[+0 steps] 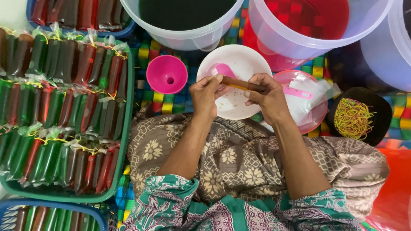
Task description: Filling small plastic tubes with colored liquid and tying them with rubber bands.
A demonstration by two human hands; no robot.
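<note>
Where the floor shows at the left edge: pale and bare, a narrow strip beside the trays.
Mat: a woven checked mat [166, 101] of green, yellow and blue covers the floor under everything else.
Left side: a green tray [127, 111] and two blue baskets [0, 216] packed with tied tubes of red, green and brown ice, leaving little room there.
Middle: a pink funnel [166, 74] lies just left of a white bowl [254, 54]; a tub of dark green liquid [186, 6] stands beyond them.
Hands: the left hand [204, 94] and right hand [268, 99] are close together above the white bowl, both pinched on a brown filled tube [239, 83] held level between them.
Right side: a pink bowl [312, 120] with a scoop and clear bags, then a black bowl of rubber bands [355, 117]; a red-tinted bucket [304, 7] and another tub crowd the far edge.
Open room: only small gaps of mat between the vessels.
</note>
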